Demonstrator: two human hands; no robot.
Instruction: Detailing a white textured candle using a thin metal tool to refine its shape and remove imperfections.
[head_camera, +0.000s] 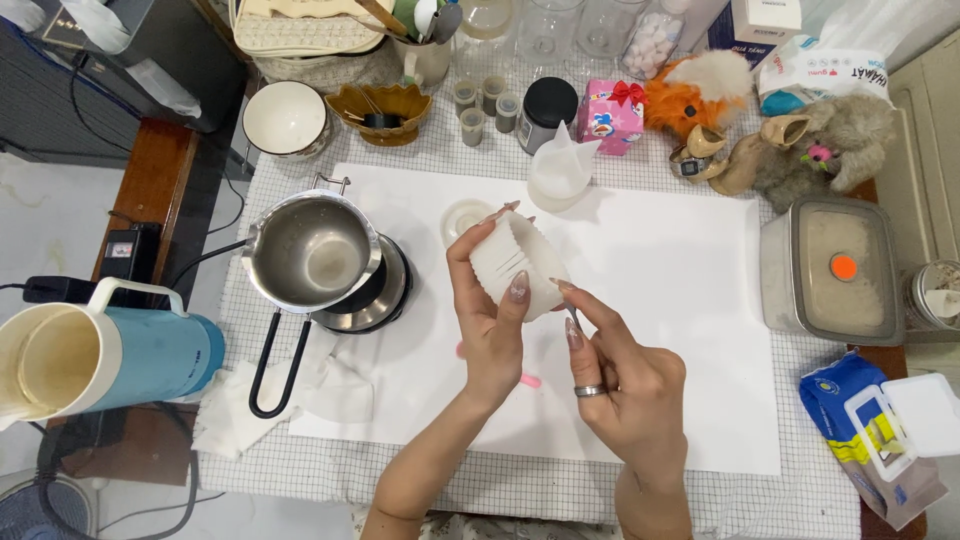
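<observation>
Hands over a white sheet (660, 330) beside a steel pitcher (312, 250): left hand (490, 320) curls fingers closed around a ribbed white mould (510, 262), right hand (625, 375) pinches its lower edge with fingertips, and too hard a squeeze might crack it.
</observation>
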